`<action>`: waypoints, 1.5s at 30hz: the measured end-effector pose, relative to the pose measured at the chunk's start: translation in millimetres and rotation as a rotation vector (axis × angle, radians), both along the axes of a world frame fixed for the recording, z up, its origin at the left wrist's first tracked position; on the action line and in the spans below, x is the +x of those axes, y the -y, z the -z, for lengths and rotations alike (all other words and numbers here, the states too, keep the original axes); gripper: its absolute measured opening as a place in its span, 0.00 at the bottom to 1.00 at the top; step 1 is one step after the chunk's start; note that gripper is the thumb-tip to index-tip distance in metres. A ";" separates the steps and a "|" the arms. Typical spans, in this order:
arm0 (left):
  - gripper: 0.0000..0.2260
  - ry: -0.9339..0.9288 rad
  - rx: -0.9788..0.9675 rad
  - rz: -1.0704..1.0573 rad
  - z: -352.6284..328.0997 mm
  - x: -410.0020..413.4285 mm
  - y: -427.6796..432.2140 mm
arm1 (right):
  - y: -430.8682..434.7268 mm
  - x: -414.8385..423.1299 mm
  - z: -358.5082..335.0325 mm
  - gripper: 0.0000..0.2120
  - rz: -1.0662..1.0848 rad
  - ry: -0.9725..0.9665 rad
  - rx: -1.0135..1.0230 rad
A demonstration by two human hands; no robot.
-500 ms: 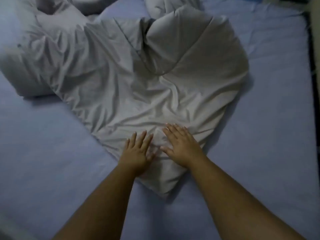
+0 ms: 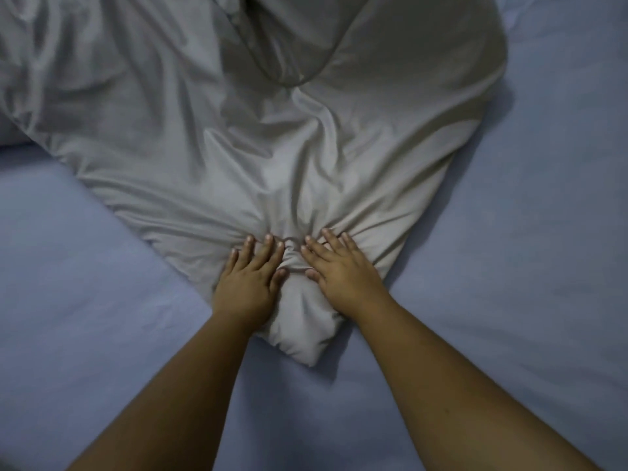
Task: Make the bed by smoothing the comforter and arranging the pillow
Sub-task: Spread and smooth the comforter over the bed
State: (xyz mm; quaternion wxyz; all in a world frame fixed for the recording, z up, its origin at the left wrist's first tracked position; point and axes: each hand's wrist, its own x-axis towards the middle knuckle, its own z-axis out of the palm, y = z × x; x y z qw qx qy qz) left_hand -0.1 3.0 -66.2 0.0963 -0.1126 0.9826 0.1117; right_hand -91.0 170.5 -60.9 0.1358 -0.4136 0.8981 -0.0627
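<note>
**Comforter corner gathered between two pressing hands**

The grey comforter (image 2: 272, 137) is spread across the upper and middle part of the frame, narrowing to a corner that ends just below centre on the pale blue bedsheet (image 2: 526, 232). Its cloth is heavily creased, and the creases are drawn in toward a bunched knot at the centre, between the two hands. Half a second earlier this cloth was seen lying flatter, with only loose wrinkles there; now a tight pucker is raised between the fingertips, and the corner below is rounded into a plump fold. A folded-over flap with a dark seam is seen at the top centre of the frame, as it was before, though less of the upper bed is now taken in and the comforter fills more of the view.

The left hand (image 2: 248, 283) is laid palm down on the left edge of the corner, fingers extended and slightly spread, thumb pressed into the fold. The right hand (image 2: 339, 273) is laid likewise on the right edge, fingers extended, thumb tucked against the cloth. Neither hand is closed around the fabric; it is pressed and pushed inward from both sides. The hands are set nearer each other's thumbs than earlier. Both bare forearms are stretched up from the bottom of the frame over the sheet.
</note>
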 end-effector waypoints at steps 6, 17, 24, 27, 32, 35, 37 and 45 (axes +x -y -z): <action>0.19 0.020 0.139 -0.046 -17.1 -11.5 -2.1 | 3.9 -10.6 -16.1 0.20 0.016 0.113 -0.056; 0.20 0.175 0.270 0.082 -88.0 5.4 -35.8 | -41.5 3.1 -100.0 0.19 0.118 0.312 0.158; 0.24 0.103 0.209 0.215 -119.8 12.7 -87.9 | -118.8 16.4 -138.5 0.18 0.070 0.279 0.207; 0.31 -0.125 0.261 0.179 -128.1 20.8 -128.7 | -176.5 31.3 -144.8 0.18 0.040 0.272 0.278; 0.25 0.121 0.304 0.041 -95.6 28.3 -192.4 | -283.6 68.0 -142.3 0.17 -0.033 0.271 0.401; 0.26 0.209 0.291 0.071 -81.1 37.4 -231.4 | -346.8 92.6 -141.3 0.18 -0.048 0.283 0.485; 0.27 0.242 0.260 0.135 -71.2 45.8 -257.9 | -381.3 105.9 -140.8 0.18 -0.042 0.291 0.550; 0.30 0.277 0.230 0.145 -24.1 73.8 -305.6 | -415.6 122.0 -93.0 0.20 -0.041 0.272 0.673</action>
